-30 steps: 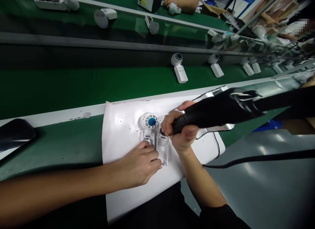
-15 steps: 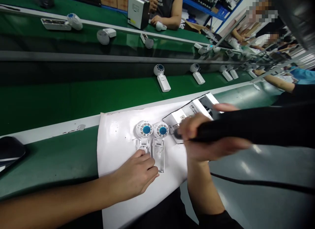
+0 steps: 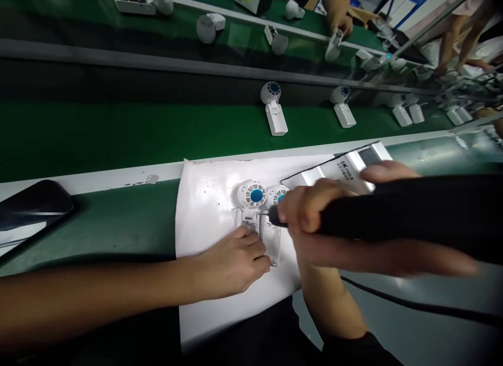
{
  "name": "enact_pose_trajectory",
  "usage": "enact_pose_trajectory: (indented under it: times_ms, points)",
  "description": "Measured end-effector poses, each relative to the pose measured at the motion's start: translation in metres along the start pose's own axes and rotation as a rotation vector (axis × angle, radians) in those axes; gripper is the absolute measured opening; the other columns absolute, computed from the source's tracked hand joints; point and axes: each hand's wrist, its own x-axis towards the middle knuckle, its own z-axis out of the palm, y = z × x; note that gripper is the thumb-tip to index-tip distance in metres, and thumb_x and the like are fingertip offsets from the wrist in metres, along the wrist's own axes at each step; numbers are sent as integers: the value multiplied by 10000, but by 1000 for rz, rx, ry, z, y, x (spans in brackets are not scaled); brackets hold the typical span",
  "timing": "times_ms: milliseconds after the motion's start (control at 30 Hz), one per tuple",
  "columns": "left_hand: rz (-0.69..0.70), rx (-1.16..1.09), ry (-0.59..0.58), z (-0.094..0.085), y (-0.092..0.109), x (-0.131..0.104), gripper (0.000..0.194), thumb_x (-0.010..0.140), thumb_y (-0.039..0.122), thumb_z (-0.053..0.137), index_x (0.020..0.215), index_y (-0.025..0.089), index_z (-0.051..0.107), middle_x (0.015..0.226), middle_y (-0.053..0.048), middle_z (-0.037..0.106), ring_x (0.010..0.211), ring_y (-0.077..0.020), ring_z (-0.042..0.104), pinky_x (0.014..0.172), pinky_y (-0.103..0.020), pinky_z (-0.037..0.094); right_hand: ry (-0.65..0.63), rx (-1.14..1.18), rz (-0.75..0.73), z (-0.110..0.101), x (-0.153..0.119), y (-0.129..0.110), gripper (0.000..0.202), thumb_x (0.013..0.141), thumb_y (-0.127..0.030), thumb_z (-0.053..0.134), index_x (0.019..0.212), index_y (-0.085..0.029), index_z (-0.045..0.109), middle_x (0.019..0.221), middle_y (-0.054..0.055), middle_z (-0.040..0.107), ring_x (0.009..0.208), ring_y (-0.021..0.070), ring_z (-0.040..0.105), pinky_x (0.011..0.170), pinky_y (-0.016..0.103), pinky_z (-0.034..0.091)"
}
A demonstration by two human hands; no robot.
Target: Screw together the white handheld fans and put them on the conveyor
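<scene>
Two white housings lie side by side on a white sheet (image 3: 200, 229), each with a round finned head and a blue centre. My left hand (image 3: 238, 264) has its fingers curled over the body of the left housing (image 3: 251, 194), holding it down and hiding its lower part. In my right hand (image 3: 314, 214) is a black corded electric screwdriver (image 3: 412, 211), held almost level. Its thin bit points left at the upper end of the left housing's body; whether it touches cannot be made out. The right housing (image 3: 275, 245) is partly covered by the screwdriver and my hand.
A white and grey box (image 3: 343, 169) lettered "6K TOOLS" stands behind my right hand. Further back, a green conveyor (image 3: 176, 132) carries more white housings (image 3: 277, 119). A dark glossy object (image 3: 35, 214) lies at left. Across the line, a co-worker's hand (image 3: 341, 26) holds a white part.
The screwdriver has moved left from beside the lettered box to the left housing. My left hand stays on that housing. The view has shifted, and a co-worker's hand now reaches a part across the line.
</scene>
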Motion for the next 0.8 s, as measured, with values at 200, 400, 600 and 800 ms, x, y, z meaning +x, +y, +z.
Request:
enact_pose_trajectory:
  times_ms: [200,400,600,800]
  points:
    - [4,24,-40,2,0,1,179,1076,231,652,899,210,670,847,-7,680,898,-220,620,881,-417,408,28,245,-16,39,3,30,498,886,-749,780,1086,-326,611,517,-120,538,309,113,365,315,263,329]
    - [-10,-13,-53,3,0,1,164,1064,227,669,902,212,686,866,-9,705,902,-222,644,889,-433,435,-30,239,8,38,-2,46,502,927,-756,726,1083,-313,550,517,-117,521,318,125,375,341,274,326]
    - [-30,-56,-73,3,0,2,188,1079,220,636,903,203,699,902,-27,729,928,-228,662,934,-441,464,-65,228,88,36,-7,60,553,892,-795,728,1055,-295,556,526,-108,527,354,115,352,378,284,277]
    - [-22,-46,-69,4,0,2,213,1105,256,618,922,195,708,904,-32,732,942,-230,673,937,-435,462,-39,204,127,40,-10,64,583,869,-798,750,1066,-291,542,535,-108,534,360,111,367,389,284,295]
